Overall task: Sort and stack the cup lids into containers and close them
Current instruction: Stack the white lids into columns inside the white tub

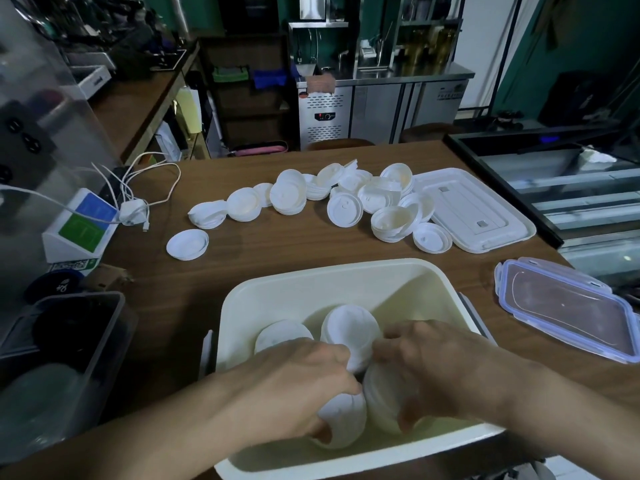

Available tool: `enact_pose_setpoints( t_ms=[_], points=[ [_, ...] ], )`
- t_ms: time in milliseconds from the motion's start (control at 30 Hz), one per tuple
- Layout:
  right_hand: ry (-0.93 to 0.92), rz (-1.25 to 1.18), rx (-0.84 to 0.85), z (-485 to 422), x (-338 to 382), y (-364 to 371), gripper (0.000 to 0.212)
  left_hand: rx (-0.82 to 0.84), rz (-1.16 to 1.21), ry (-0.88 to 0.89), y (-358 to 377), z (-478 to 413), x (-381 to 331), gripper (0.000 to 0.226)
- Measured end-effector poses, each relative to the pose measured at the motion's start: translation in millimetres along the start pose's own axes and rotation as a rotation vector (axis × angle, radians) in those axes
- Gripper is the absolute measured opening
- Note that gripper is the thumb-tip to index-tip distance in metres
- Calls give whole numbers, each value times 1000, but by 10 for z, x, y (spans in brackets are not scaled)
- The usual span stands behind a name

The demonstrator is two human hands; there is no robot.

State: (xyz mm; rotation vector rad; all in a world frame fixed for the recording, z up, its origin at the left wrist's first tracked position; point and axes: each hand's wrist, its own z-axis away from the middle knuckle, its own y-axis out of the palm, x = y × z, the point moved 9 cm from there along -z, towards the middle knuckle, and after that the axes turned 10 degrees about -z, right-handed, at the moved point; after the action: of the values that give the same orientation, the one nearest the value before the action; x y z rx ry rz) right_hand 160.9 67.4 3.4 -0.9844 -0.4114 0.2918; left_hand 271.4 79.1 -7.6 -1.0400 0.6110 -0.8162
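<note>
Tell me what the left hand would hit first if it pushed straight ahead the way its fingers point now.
The left hand points forward and right inside the cream container. It would likely meet the upright stack of lids just beyond its fingertips first, though depth is hard to judge here.

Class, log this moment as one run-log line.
both hands in cream bin | arranging lid stacks | loose lids on table | bin lid off
</note>
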Motion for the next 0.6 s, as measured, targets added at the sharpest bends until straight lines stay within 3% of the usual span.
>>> enact_pose_setpoints(
  t_ms=[233, 400, 600],
  points=[
    [33, -42, -1, 51, -92, -131, 67, -59, 34, -4, -71, 94, 78, 53],
    [-85, -156, -169, -39, -118, -448, 61, -193, 87, -48, -422, 148, 348, 48],
    [-231, -260, -378, -148, -37, -847, 38, -430, 249, -126, -722, 255, 860, 32]
  ],
)
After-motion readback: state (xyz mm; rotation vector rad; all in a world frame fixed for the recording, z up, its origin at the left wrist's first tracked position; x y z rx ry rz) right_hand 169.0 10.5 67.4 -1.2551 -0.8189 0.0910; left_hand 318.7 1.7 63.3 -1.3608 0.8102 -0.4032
